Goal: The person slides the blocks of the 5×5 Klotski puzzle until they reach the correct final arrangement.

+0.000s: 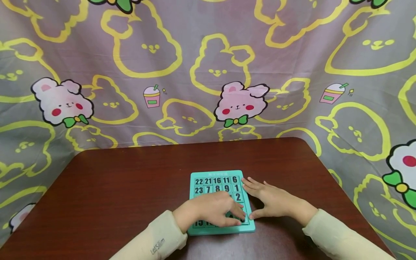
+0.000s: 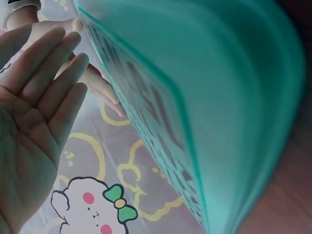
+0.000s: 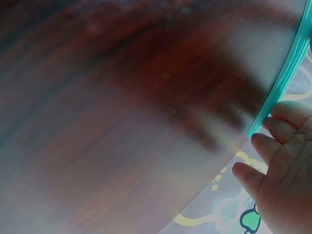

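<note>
Turquoise tray [image 1: 201,174] of numbered tiles [image 1: 217,181] under loose-fingered left grip [image 1: 215,207], splayed right grip [image 1: 272,199] at edge, both empty.

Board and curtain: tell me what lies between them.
Only a bare stretch of the table lies between the board and the curtain; the head view shows it.

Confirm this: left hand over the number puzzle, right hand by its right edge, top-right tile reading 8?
No: the head view shows the top-right tile reads 6, not 8. The left hand is over the number puzzle and the right hand by its right edge.
</note>
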`<action>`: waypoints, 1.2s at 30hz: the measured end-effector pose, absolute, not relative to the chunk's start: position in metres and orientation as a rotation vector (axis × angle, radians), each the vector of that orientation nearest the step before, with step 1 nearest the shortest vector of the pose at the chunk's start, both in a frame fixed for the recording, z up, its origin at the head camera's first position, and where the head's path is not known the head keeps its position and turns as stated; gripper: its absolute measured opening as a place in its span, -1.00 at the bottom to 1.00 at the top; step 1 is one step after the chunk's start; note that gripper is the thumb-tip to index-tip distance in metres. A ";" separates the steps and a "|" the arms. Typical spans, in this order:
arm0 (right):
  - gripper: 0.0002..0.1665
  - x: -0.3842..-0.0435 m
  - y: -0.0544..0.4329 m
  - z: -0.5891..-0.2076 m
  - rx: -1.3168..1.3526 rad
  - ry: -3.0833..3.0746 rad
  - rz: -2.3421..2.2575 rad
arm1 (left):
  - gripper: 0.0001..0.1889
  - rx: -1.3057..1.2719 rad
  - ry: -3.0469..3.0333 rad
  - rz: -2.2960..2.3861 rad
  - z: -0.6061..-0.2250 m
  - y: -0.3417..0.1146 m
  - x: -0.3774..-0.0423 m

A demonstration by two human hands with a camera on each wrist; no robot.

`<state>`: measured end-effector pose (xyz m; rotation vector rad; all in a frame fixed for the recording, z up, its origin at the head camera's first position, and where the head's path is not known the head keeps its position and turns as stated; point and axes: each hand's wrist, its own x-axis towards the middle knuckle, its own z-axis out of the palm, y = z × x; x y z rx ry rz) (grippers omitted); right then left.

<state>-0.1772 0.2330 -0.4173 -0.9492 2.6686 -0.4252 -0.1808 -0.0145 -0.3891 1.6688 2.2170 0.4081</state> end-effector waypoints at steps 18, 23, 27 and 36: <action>0.17 -0.177 0.232 -0.415 -0.950 2.663 -0.430 | -0.69 1.569 2.252 0.454 -0.395 -0.013 -0.191; 0.18 -0.177 0.232 -0.417 -0.954 2.663 -0.432 | -0.66 1.548 2.291 0.419 -0.395 -0.014 -0.193; 0.18 -0.177 0.233 -0.418 -0.951 2.661 -0.432 | -0.62 1.577 2.300 0.402 -0.393 -0.018 -0.189; 0.18 -0.176 0.232 -0.417 -0.960 2.677 -0.421 | -0.61 1.741 2.323 0.385 -0.390 -0.040 -0.170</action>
